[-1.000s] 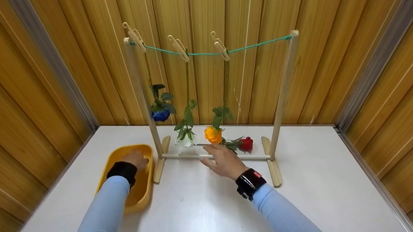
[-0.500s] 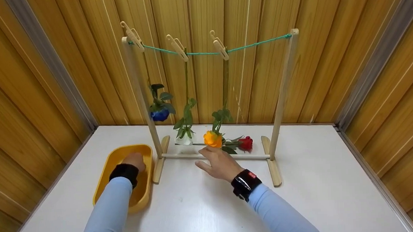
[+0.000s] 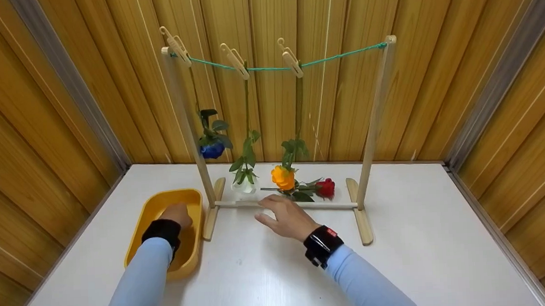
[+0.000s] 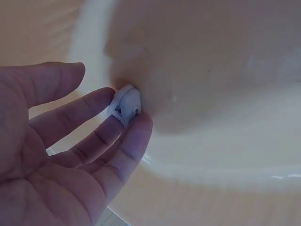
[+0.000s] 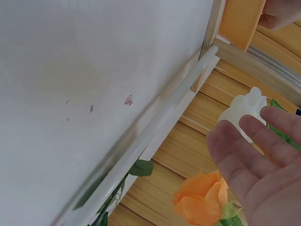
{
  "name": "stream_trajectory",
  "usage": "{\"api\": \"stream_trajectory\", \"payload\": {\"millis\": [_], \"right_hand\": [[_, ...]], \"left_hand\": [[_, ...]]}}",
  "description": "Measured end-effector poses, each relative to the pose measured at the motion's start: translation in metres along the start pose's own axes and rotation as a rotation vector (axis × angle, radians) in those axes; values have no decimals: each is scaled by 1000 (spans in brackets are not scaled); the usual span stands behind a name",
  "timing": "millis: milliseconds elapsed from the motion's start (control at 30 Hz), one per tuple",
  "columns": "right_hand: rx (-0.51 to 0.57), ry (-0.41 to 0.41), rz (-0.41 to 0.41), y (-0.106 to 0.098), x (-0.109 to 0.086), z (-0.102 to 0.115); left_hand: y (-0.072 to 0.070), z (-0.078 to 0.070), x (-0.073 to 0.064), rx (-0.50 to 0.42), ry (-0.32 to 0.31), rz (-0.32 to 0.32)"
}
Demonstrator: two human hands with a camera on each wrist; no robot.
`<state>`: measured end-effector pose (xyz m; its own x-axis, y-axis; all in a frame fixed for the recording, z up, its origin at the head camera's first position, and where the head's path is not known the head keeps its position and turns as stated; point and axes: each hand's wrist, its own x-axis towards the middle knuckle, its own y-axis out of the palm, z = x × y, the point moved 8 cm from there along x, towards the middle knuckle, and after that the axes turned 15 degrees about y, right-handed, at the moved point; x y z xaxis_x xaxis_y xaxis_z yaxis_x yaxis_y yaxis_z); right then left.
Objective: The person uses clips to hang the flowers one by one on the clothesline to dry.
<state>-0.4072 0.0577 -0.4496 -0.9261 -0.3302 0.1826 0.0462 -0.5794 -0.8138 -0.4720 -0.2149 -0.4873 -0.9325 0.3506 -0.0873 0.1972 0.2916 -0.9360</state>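
Note:
My left hand (image 3: 177,215) is down inside a yellow plastic basket (image 3: 195,248). In the left wrist view its curled fingertips hold a small pale clothespin (image 4: 128,103), seen end-on, while the thumb stays apart. My right hand (image 3: 290,218), fingers extended and holding nothing, is in front of the rack's bottom rail (image 3: 332,206). Just beyond it hangs an orange rose (image 3: 283,178), head down. Behind the rail a red rose (image 3: 325,188) lies on the table, its stem pointing left and partly hidden by the orange bloom.
A wooden rack (image 3: 369,135) carries a green cord (image 3: 342,54). Clothespins on the cord hold a blue rose (image 3: 212,150), a white rose (image 3: 244,186) and the orange one upside down. Wood-patterned walls (image 3: 266,15) enclose the white table (image 3: 423,229).
My right hand has drawn back slightly left and toward me, away from the roses. The orange rose swung a little. My left hand stays in the basket with only a small shift.

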Motion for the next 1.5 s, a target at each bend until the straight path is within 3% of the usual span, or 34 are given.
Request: {"api": "stream_trajectory", "payload": {"millis": [167, 333, 567, 800, 967, 1167, 1500], "right_hand": [[95, -11, 1, -1, -2, 1], [236, -21, -20, -5, -7, -1], [385, -7, -72, -16, -18, -9], [457, 8, -130, -29, -31, -17], [496, 9, -172, -36, -42, -23], [528, 7, -207, -41, -57, -31], [573, 2, -194, -44, -75, -36]], "left_hand": [[-3, 2, -4, -68, -12, -19], [-18, -13, -13, -188, -15, -97], [-46, -66, -29, -183, 142, -328], [-55, -125, -44, -245, 297, -523], [-51, -161, -55, -256, 414, -619], [-35, -194, -64, -198, 504, -685], [-2, -236, -60, -371, 632, -640]]}}
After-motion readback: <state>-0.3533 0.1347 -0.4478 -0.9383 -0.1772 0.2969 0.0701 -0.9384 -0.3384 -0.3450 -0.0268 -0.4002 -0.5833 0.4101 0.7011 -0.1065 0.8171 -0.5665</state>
